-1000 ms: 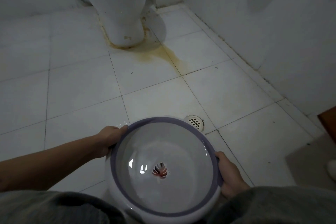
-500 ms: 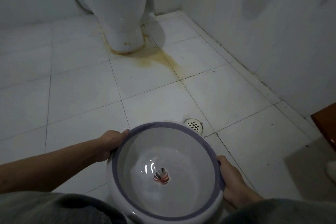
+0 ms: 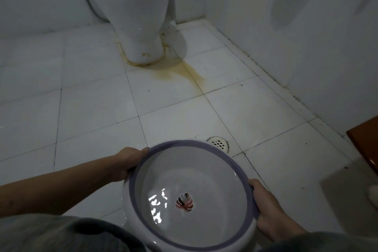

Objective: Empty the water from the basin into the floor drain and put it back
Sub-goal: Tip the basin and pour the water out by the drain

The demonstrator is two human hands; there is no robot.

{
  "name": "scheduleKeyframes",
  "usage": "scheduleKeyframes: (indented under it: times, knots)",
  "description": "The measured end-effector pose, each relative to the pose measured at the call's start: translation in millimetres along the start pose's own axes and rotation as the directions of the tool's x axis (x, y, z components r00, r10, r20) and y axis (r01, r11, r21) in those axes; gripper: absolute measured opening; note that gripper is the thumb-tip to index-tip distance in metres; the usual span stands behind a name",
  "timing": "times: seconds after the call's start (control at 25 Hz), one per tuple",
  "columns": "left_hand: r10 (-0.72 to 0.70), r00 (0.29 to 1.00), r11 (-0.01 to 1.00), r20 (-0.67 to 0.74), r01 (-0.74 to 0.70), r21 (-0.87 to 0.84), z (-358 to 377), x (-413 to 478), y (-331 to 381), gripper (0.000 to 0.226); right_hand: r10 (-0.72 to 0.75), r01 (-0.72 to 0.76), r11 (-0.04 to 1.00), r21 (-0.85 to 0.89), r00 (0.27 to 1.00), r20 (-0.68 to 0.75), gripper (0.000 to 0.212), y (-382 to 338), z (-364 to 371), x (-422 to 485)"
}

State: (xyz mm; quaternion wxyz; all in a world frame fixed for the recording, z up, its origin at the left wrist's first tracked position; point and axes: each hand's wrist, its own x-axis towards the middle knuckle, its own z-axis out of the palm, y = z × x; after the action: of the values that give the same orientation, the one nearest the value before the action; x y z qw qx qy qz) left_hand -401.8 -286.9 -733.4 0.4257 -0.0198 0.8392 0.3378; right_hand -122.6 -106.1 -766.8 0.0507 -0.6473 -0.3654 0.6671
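I hold a round white basin [image 3: 204, 170] with a purple rim above the tiled floor, low in the view. Water lies in its bottom, rippling over a small striped leaf print. My left hand [image 3: 126, 161] grips the rim on the left side. My right hand [image 3: 270, 210] grips the rim on the right. The round floor drain [image 3: 218, 143] with a white grate sits in the floor just beyond the basin's far edge, partly behind the rim.
A white toilet [image 3: 135, 14] stands at the back, with a yellow-brown stain running from its base across the tiles. White walls close off the right side and back. A brown wooden edge [image 3: 366, 149] shows at the right.
The view has tilted up, showing the toilet bowl. The basin sits lower in view and the drain shows more beyond its rim. The water ripples more. Both hands keep their grip.
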Motion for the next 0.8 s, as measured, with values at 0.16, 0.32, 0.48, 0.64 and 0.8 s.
scheduleKeyframes:
  times: [0.16,0.32,0.48,0.64,0.8]
  knots:
    - [0.006,1.000,1.000,0.001,-0.006,0.007,-2,-7,5,0.050,0.007,-0.007,0.999,0.035,1.000,-0.002,0.024,-1,-3,-2]
    - [0.012,1.000,1.000,0.001,-0.012,-0.003,-2,-11,10,0.051,0.021,-0.022,0.999,0.048,1.000,0.002,0.023,-4,-4,-6]
    - [0.011,1.000,1.000,0.008,-0.011,-0.001,-1,-16,12,0.051,-0.002,0.002,0.999,0.032,1.000,0.009,0.025,-8,-7,-8]
    - [0.005,1.000,1.000,0.022,-0.005,0.008,0,-20,13,0.051,-0.011,0.011,1.000,0.019,1.000,0.014,0.024,-13,-10,-13]
    - [0.006,0.999,1.000,0.041,-0.006,0.008,2,-26,13,0.051,-0.044,0.043,0.999,0.014,0.999,0.023,0.024,-20,-16,-17]
